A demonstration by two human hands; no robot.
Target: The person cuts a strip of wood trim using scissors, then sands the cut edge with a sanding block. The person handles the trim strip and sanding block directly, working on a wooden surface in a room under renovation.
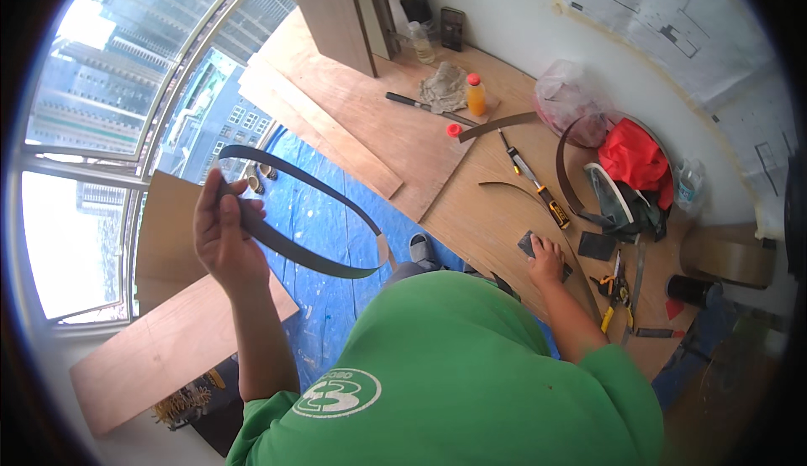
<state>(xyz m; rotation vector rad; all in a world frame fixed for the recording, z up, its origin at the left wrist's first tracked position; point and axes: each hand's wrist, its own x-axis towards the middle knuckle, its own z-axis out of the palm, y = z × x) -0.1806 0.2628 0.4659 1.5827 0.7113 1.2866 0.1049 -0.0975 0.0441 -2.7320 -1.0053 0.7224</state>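
Raised at the left, my left hand (220, 239) pinches a dark grey edge-banding strip (294, 249), which bends round in a wide loop above the floor. A short stretch of the loop shows a paler face. On the wooden worktop (504, 222) to the right, my right hand (548, 262) rests closed over a small dark grey pad (527, 243), partly covering it. Just right of that hand lies another flat dark square (596, 246). A tool with a yellow and black handle (552, 207) lies beyond it, and yellow-handled pliers (619, 298) are to the right.
Further back stand an orange drink bottle (477, 98) and a crumpled cloth (445, 88). A red bag (632, 153) and a clear bottle (689, 184) are at the right. Blue sheeting (324, 306) covers the floor; a wooden board (168, 352) leans at the left.
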